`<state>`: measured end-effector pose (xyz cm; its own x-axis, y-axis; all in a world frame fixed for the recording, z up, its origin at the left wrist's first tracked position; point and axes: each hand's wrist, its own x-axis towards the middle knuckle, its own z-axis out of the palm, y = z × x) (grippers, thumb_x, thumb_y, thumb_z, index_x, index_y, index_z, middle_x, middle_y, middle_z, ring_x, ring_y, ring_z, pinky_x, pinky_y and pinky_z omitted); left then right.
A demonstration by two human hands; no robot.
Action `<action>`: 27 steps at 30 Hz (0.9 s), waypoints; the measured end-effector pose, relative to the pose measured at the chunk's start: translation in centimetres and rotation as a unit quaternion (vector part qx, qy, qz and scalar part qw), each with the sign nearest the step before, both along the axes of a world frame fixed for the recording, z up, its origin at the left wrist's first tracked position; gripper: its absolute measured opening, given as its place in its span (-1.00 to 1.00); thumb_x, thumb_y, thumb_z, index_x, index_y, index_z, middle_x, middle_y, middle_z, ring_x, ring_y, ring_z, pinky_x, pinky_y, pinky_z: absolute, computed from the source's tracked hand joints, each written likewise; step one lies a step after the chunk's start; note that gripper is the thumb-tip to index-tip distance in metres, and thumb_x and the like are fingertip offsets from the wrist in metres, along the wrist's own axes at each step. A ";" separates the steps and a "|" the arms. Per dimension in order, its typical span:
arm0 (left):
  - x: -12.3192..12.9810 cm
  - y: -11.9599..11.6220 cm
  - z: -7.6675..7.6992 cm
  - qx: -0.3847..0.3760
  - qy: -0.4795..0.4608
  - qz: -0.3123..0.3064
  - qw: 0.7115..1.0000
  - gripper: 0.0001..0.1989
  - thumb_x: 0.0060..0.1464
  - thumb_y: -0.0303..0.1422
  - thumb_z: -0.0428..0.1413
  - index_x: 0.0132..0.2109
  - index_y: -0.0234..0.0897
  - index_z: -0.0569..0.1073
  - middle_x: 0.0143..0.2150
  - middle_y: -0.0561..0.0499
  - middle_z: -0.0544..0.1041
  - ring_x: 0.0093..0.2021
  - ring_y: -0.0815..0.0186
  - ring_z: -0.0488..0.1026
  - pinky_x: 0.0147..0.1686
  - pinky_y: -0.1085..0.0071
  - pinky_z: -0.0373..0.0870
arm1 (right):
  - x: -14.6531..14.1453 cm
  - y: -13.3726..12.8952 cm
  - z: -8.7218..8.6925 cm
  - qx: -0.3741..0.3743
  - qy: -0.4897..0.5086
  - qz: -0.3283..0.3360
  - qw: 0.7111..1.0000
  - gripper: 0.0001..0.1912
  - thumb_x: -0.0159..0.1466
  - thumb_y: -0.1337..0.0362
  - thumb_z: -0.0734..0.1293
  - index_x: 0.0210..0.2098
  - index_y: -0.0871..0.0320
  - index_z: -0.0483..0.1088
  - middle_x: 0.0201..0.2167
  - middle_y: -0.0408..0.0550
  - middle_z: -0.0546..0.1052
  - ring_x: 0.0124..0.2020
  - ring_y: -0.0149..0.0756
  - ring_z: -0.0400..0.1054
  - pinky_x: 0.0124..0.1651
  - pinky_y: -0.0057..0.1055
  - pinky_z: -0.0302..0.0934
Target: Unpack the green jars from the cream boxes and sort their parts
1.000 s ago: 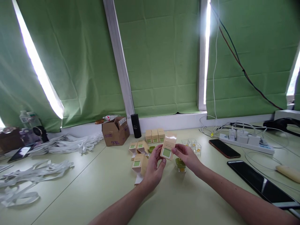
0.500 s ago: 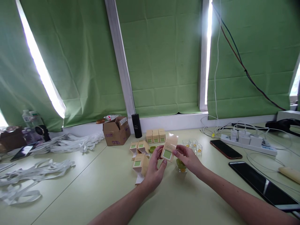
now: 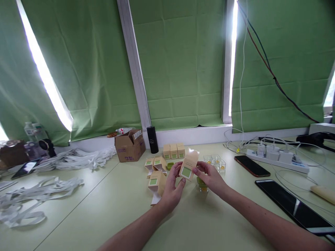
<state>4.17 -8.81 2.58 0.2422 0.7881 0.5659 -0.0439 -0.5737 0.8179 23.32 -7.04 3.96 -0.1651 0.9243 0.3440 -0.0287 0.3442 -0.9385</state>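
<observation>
A small beige box (image 3: pixel 189 164) with a green square on its front is held tilted between both hands. My left hand (image 3: pixel 172 186) grips its left side and lower edge, and my right hand (image 3: pixel 209 174) pinches its right edge. Just below the right hand stands a green-topped glass jar (image 3: pixel 202 184), partly hidden by the fingers. Left of my left hand lies an open beige box (image 3: pixel 157 183) with its flap out. Two more open boxes (image 3: pixel 159 163) sit behind it. A green lid (image 3: pixel 170 166) lies beside them.
Three upright beige boxes (image 3: pixel 173 151) and a black cylinder (image 3: pixel 152 140) stand at the back, near a cardboard box (image 3: pixel 130 145). Clear jars (image 3: pixel 215 161) are behind my right hand. Phones (image 3: pixel 251 166), a power strip (image 3: pixel 277 161) and cables lie right; white straps (image 3: pixel 75 159) left.
The held box has tilted slightly in my fingers, its front facing the camera a little more. Both hands have otherwise barely moved.
</observation>
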 end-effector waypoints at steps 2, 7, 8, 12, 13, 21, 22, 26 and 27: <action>0.0 0.0 0.0 0.000 0.000 0.000 1.000 -0.52 0.27 -0.26 0.10 0.28 -0.18 0.26 0.29 -0.19 0.43 0.28 0.03 0.38 0.28 0.05 0.29 | 0.0 0.0 0.0 0.007 -0.003 -0.003 1.000 -0.32 0.09 -0.28 0.49 -0.08 0.15 0.49 -0.17 0.11 0.66 -0.08 -0.02 0.57 0.04 -0.16 0.41; 0.1 0.1 0.1 -0.007 0.001 0.002 1.000 -0.53 0.24 -0.30 0.10 0.26 -0.17 0.26 0.24 -0.17 0.45 0.23 0.05 0.40 0.23 0.08 0.32 | 0.0 0.1 -0.1 0.003 0.003 -0.003 1.000 -0.35 0.09 -0.27 0.49 -0.12 0.13 0.50 -0.14 0.12 0.66 -0.08 -0.01 0.57 0.06 -0.13 0.42; 0.1 0.1 0.1 -0.009 -0.001 0.005 1.000 -0.54 0.23 -0.31 0.11 0.25 -0.18 0.27 0.21 -0.17 0.47 0.21 0.06 0.41 0.21 0.09 0.33 | 0.0 0.0 -0.1 -0.001 0.005 -0.001 1.000 -0.36 0.08 -0.28 0.50 -0.13 0.13 0.50 -0.16 0.12 0.67 -0.07 0.00 0.57 0.06 -0.12 0.42; 0.2 0.2 0.1 -0.017 -0.010 0.005 1.000 -0.55 0.20 -0.32 0.12 0.21 -0.19 0.28 0.14 -0.16 0.50 0.16 0.07 0.44 0.16 0.14 0.36 | -0.1 0.0 0.0 -0.025 0.017 0.013 0.999 -0.34 0.02 -0.28 0.54 -0.17 0.14 0.51 -0.23 0.13 0.68 -0.09 0.05 0.58 0.07 -0.07 0.42; 0.2 0.2 0.1 -0.018 -0.012 0.002 1.000 -0.55 0.19 -0.34 0.12 0.21 -0.19 0.28 0.13 -0.15 0.49 0.16 0.08 0.43 0.16 0.14 0.36 | -0.2 0.0 -0.1 -0.028 0.023 0.014 0.999 -0.33 0.00 -0.27 0.55 -0.18 0.14 0.51 -0.23 0.14 0.68 -0.10 0.04 0.58 0.07 -0.06 0.42; 0.2 -0.3 0.6 -0.035 -0.016 -0.002 0.999 -0.41 -0.03 -0.54 0.07 0.20 -0.18 0.28 0.17 -0.13 0.48 0.17 0.10 0.43 0.17 0.15 0.37 | -0.3 0.0 -0.1 -0.036 0.050 0.012 0.998 -0.36 -0.01 -0.26 0.56 -0.23 0.15 0.53 -0.26 0.10 0.67 -0.16 -0.02 0.58 0.03 -0.11 0.43; 0.3 -0.4 0.6 -0.037 -0.016 -0.005 0.999 -0.39 -0.05 -0.55 0.06 0.20 -0.17 0.27 0.17 -0.13 0.49 0.18 0.09 0.43 0.16 0.15 0.37 | -0.2 -0.1 0.1 -0.035 0.050 0.010 0.998 -0.37 0.01 -0.27 0.54 -0.25 0.15 0.54 -0.25 0.10 0.67 -0.17 -0.03 0.58 0.02 -0.12 0.44; 0.2 -0.5 0.6 -0.038 -0.004 -0.013 0.999 -0.33 -0.08 -0.57 0.04 0.23 -0.15 0.24 0.18 -0.12 0.51 0.21 0.08 0.44 0.15 0.12 0.40 | -0.1 -0.5 0.8 -0.036 0.045 0.003 0.998 -0.39 0.04 -0.30 0.51 -0.32 0.15 0.57 -0.26 0.10 0.67 -0.22 -0.05 0.58 -0.07 -0.19 0.46; 0.2 -0.5 0.6 -0.034 0.004 -0.008 0.999 -0.33 -0.06 -0.56 0.05 0.24 -0.14 0.23 0.19 -0.12 0.51 0.21 0.08 0.43 0.15 0.13 0.40 | 0.0 -0.6 0.9 -0.036 0.045 0.002 0.998 -0.39 0.03 -0.30 0.51 -0.33 0.15 0.57 -0.27 0.10 0.67 -0.22 -0.05 0.58 -0.09 -0.20 0.46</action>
<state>4.40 -9.35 3.20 0.2587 0.8212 0.5086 -0.0464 -0.5154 0.8557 23.29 -7.66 4.89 -0.1398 0.9466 0.2906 -0.1145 0.2760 -0.9543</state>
